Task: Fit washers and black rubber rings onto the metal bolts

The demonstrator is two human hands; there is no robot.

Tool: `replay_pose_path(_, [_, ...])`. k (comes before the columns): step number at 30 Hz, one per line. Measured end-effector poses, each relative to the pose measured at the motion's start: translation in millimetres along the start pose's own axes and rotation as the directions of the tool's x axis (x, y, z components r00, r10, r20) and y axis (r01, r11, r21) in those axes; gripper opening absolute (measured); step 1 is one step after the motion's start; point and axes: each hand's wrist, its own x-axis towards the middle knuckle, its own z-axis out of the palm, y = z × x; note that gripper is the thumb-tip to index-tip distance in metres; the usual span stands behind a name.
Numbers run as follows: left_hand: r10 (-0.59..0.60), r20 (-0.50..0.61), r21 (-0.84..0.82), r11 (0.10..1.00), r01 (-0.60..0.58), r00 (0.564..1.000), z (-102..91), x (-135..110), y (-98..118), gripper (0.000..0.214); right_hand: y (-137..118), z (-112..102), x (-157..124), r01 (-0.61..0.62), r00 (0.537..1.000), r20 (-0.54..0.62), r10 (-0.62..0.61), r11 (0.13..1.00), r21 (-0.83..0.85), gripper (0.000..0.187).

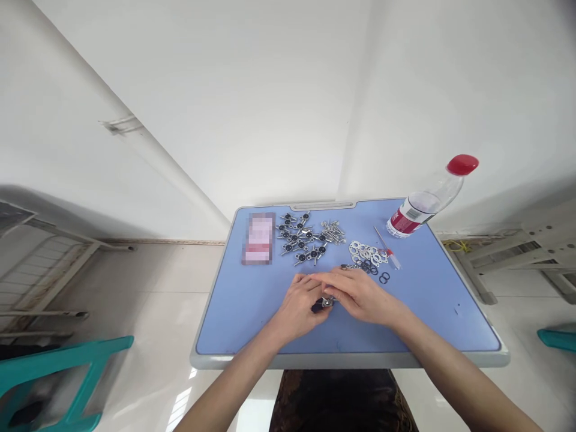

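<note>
Above the front middle of the blue tabletop, my left hand [301, 306] is closed around a small black-and-metal fitting [324, 303]. My right hand [364, 294] reaches over from the other side, its fingers bent together and meeting the left fingertips. What the right fingertips grip is hidden. Just beyond my hands lie several similar metal fittings with round black centres [300, 237]. Beside them is a pile of small screws [333, 232]. Flat metal gaskets [366, 252] and black rubber rings [384, 278] lie past my right hand.
A screwdriver [387, 249] with a red and clear handle lies at the right. Behind it stands a clear bottle [420, 207] with a red cap. A blurred phone-like rectangle [258, 239] rests at the left. Green stools [67, 366] flank the table [252, 324]; a white wall rises behind.
</note>
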Motion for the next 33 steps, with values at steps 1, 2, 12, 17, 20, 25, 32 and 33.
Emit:
replay_pose_path(1, [0.0, 0.005, 0.004, 1.0, 0.0, 1.0, 0.2, 0, 0, 0.016, 3, 4, -1, -0.005, 0.999, -0.046, 0.005, 1.0, -0.003, 0.031])
replay_pose_path(2, [0.002, 0.01, 0.008, 1.0, -0.002, 1.0, 0.3, 1, 0, 0.015, 5, 7, -2, -0.014, 0.997, -0.079, 0.014, 1.0, -0.003, 0.027])
replay_pose_path(12, [0.027, 0.023, 0.038, 0.999, -0.028, 0.999, -0.4, 0, 1, 0.01, 9, -1, -11, -0.01, 0.996, -0.086, 0.024, 0.989, 0.151, 0.03])
replay_pose_path(17, [0.014, 0.016, 0.062, 0.998, -0.015, 1.0, 0.9, -2, 0, 0.009, 16, 5, -17, -0.009, 0.985, -0.171, 0.029, 0.994, 0.113, 0.02])
replay_pose_path(20, [0.016, 0.008, 0.068, 0.998, -0.016, 1.0, 2.4, -2, -1, 0.009, 19, 8, -18, 0.007, 0.986, -0.169, 0.0, 0.999, 0.041, 0.022])
replay_pose_path(25, [0.028, 0.009, 0.077, 0.997, -0.028, 1.0, 3.9, -3, -2, 0.009, 14, 5, -18, 0.033, 0.992, -0.129, -0.018, 0.993, 0.113, 0.036])
replay_pose_path(32, [0.031, -0.001, 0.089, 0.996, -0.031, 1.0, 3.3, -4, -2, 0.009, 16, 8, -18, -0.008, 0.979, -0.203, 0.025, 0.997, 0.081, 0.027])
replay_pose_path(33, [0.031, -0.001, 0.085, 0.996, -0.031, 1.0, 3.3, -4, -2, 0.009, 16, 8, -18, -0.015, 0.981, -0.193, 0.031, 0.997, 0.081, 0.029])
